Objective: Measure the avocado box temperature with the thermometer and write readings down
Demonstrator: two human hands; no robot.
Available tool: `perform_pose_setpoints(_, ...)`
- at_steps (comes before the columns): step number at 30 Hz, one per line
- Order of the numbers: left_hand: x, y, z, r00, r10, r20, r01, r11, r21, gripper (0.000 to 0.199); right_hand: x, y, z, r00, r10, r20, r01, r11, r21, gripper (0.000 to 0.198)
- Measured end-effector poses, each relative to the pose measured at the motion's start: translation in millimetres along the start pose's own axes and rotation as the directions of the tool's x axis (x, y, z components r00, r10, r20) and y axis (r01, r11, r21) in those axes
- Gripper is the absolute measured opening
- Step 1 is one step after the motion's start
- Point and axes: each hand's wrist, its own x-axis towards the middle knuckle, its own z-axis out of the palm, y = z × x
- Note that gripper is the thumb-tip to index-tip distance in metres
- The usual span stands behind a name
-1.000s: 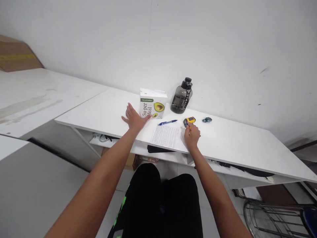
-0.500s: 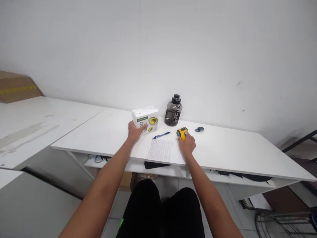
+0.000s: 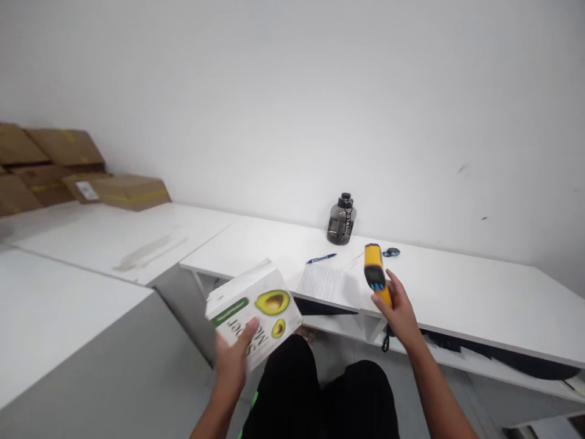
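Observation:
A white box printed with avocados [image 3: 256,311] is tilted in the air in front of the table's edge, gripped by my left hand [image 3: 232,360] with the thumb across its printed face. My right hand [image 3: 398,310] wraps round the handle of a yellow and black infrared thermometer [image 3: 375,268], raised upright with its small screen facing me and a dark wrist strap hanging below. Behind them on the white table [image 3: 457,286] lie a blue pen [image 3: 321,258] and a sheet of paper with lines of writing [image 3: 322,281].
A dark translucent water bottle [image 3: 341,221] stands against the wall. Right of it lies a small dark bluish object [image 3: 392,252] whose kind I cannot make out. Cardboard boxes [image 3: 132,192] are stacked at the far left. Under the tabletop runs a shelf [image 3: 338,326] holding dark items.
My left hand has lifted the avocado box off the table and drawn it towards me, tilting it. My right hand has raised the thermometer from the tabletop. The view has turned left.

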Motion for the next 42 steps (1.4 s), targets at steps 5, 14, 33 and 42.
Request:
perform_pose_setpoints(5, -88.9, -15.7, -41.8, 0.951, -0.308, 0.042, 0.311, 0.937, -0.159, 0.068, -151.9, -20.0, -14.7, 0.957, 0.023, 0.288, -0.017, 1.000, -0.023, 0.043)
perform_pose_setpoints(14, -111.2, -37.0, -21.0, 0.948, -0.213, 0.236, 0.229, 0.972, -0.042, 0.077, -204.1, -49.1, -17.7, 0.824, 0.065, 0.563, 0.049, 0.982, -0.185, 0.056)
perform_pose_setpoints(33, -121.7, -48.6, -20.7, 0.928, 0.021, 0.373, -0.018, 1.000, -0.012, 0.071, -231.0, -56.4, -12.5, 0.903, 0.151, 0.403, -0.097, 0.984, -0.151, 0.043)
perform_pose_setpoints(42, -119.6, -62.4, -32.2, 0.915, 0.102, 0.391, -0.111, 0.994, 0.000, 0.073, -242.8, -57.8, -10.4, 0.918, 0.123, 0.376, -0.058, 0.982, -0.182, 0.040)
